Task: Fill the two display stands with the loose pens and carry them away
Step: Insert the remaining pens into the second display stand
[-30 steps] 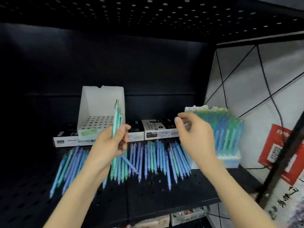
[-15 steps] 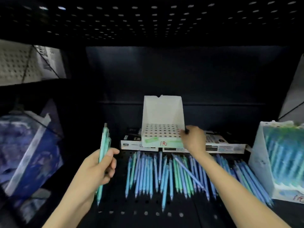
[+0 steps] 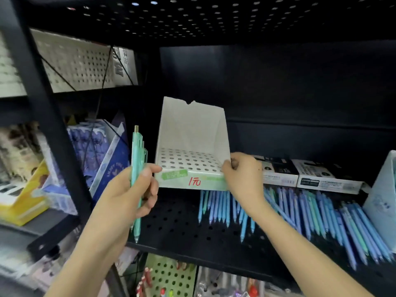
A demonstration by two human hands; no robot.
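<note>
A person's left hand [image 3: 126,196] grips a small bunch of green pens [image 3: 137,159], held upright with the tips down, over the shelf's [image 3: 177,228] left front corner. The right hand [image 3: 242,174] pinches the right front corner of an empty white stand [image 3: 192,133], its perforated tray showing rows of open holes and a red price mark on the front lip. The stand sits just beside the bunch, over the shelf's left half; whether it rests on anything cannot be told. Loose blue and green pens [image 3: 321,215] lie fanned across the shelf from middle to right edge, in front of flat boxes [image 3: 321,179] along the back. A second stand [image 3: 383,189] stands at the right edge, partly out of frame.
</note>
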